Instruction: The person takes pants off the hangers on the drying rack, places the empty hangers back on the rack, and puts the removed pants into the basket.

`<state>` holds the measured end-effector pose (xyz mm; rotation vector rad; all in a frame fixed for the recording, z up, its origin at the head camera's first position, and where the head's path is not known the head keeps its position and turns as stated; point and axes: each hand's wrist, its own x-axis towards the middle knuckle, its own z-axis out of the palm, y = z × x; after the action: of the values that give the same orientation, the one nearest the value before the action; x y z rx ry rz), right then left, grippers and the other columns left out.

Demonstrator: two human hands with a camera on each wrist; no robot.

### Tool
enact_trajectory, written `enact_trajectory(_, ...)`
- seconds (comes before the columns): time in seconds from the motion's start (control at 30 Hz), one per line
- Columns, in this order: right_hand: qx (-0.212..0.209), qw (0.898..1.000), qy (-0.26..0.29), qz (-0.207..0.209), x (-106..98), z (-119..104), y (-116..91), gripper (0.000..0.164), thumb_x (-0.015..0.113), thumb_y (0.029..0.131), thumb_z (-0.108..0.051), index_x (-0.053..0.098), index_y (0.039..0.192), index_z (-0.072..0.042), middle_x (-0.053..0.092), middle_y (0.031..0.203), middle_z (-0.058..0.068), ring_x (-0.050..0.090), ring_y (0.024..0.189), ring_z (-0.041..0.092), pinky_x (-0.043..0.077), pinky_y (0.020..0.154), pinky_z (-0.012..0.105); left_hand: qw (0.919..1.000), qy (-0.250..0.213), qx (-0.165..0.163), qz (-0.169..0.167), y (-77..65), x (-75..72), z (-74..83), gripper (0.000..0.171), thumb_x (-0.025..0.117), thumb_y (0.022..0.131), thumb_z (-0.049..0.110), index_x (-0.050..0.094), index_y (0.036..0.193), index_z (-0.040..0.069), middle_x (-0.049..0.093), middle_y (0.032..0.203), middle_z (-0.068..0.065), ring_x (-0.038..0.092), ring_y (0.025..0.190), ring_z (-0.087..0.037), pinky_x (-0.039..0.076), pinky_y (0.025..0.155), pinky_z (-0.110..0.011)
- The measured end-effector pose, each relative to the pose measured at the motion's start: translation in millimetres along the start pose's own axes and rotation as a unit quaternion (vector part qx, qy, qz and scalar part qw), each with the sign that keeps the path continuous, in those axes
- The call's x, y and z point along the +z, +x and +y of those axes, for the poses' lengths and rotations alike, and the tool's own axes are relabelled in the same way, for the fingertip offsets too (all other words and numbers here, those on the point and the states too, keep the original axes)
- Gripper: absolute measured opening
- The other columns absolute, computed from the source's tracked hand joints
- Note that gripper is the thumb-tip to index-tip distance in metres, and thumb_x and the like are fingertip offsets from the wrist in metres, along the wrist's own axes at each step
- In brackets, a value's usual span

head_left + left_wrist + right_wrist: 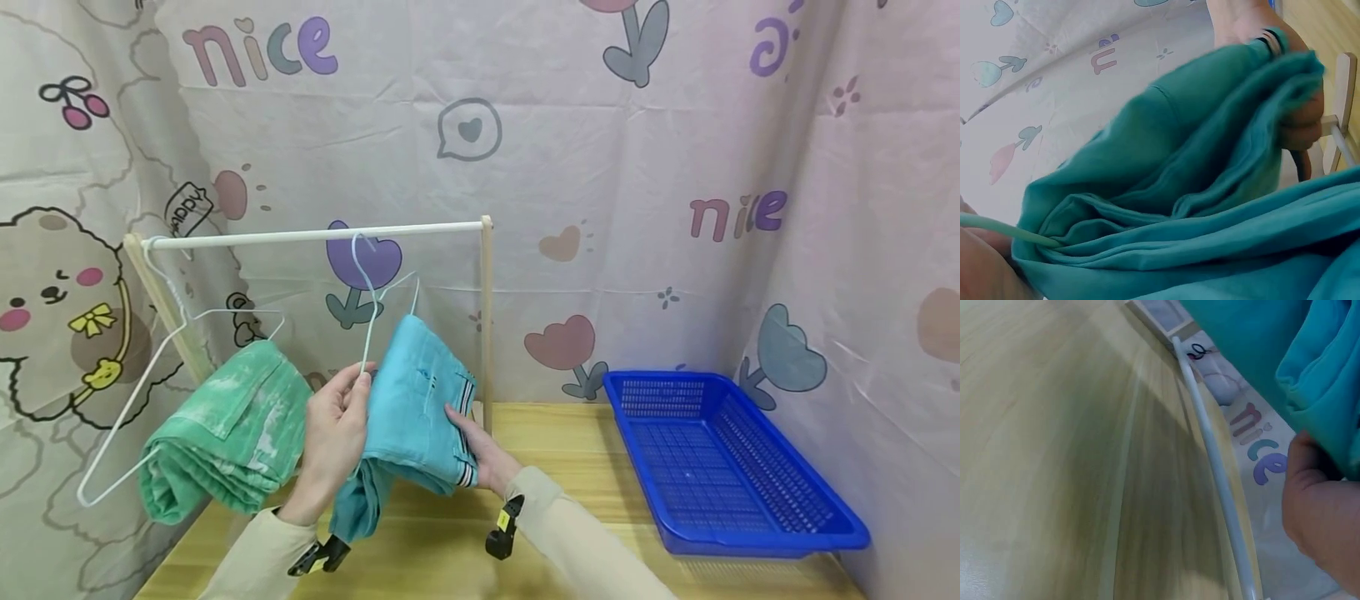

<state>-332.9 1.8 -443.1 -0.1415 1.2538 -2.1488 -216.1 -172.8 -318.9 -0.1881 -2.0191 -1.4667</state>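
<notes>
Folded turquoise pants (420, 400), with a dark-and-white striped band along one edge, hang over a white wire hanger (372, 292) hooked on the rack's bar. My left hand (333, 429) pinches the hanger's side wire between thumb and fingers, left of the pants. At the striped edge, my right hand (491, 454) grips the pants, thumb in front and the other fingers hidden behind the cloth. In the left wrist view the hanger wire runs into the folds of the turquoise cloth (1147, 237). The right wrist view shows my thumb (1310, 469) against the pants.
A second white hanger (123, 417) at the rack's left end carries a folded green garment (232, 425). The rack (486, 317) has wooden posts and a white bar (427, 229). On the wooden table (555, 450), a blue plastic basket (652, 500) stands to the right. Printed curtains surround it.
</notes>
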Motion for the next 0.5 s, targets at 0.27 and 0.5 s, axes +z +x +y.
enact_trajectory(0.27, -0.031, 0.998, -0.047, -0.003, 0, -4, -2, 0.056, 0.063, 0.093, -0.045, 0.045, 0.133, -0.01, 0.065, 0.105, -0.002, 0.066, 0.09, 0.009, 0.055, 0.08, 0.024, 0.9999, 0.011, -0.005, -0.009, -1.9, -6.6, -4.7, 0.031, 0.048, 0.104, 0.028, 0.064, 0.124, 0.011, 0.031, 0.049, 0.002, 0.027, 0.036, -0.014, 0.023, 0.034, -0.028)
enact_trajectory(0.5, -0.1, 0.99, -0.088, 0.054, 2, -9, -4, 0.06, 0.072, 0.087, -0.023, 0.044, 0.138, -0.01, 0.063, 0.118, 0.008, 0.065, 0.099, 0.017, 0.055, 0.087, 0.035, 0.9986, 0.053, 0.001, -0.003, -2.9, -10.5, -14.9, 0.033, 0.046, 0.105, 0.028, 0.062, 0.125, 0.007, 0.032, 0.051, 0.0, 0.029, 0.038, -0.018, 0.025, 0.035, -0.029)
